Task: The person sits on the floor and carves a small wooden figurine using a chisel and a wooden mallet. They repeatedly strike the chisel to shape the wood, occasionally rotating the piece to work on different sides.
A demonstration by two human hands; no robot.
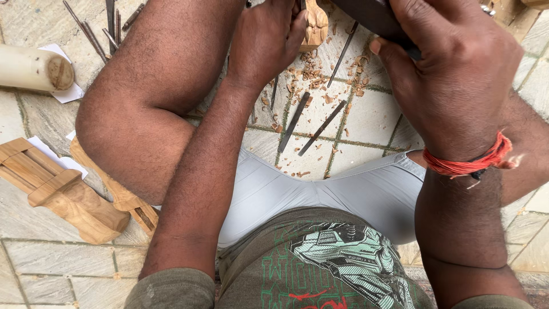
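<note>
Both hands sit at the top of my view, reaching forward over the floor (366, 123). On my feed the left hand (266, 43) is curled with its back toward the camera, the thumb stretched right until it presses against a small pale wooden carving (314, 26); the fingers wrap under, so I read it as grasping that piece, though what else it may be holding is hidden. Its forearm runs down in a long straight line from wrist to elbow, resting along the inside of the raised left knee (128, 123), which is bent sharply.

From the right edge the right hand (452, 74) comes in, knuckles up, fingers clenched over a dark, rounded tool (372, 17), of which I see only one end poking out past the thumb. The wrist is bent slightly inward and carries a red thread band (472, 163); the forearm drops almost straight down to the bottom of the frame.

Just below the left thumb, the carving stands on the stone tiles with wood chips (311, 71) scattered beneath it. Several slim metal chisels (309, 120) lie between the two arms, apart from both hands. More chisels (100, 28) lie at the upper left, near a pale wooden cylinder (34, 68). A carved wooden block (60, 191) rests left of the knee.
</note>
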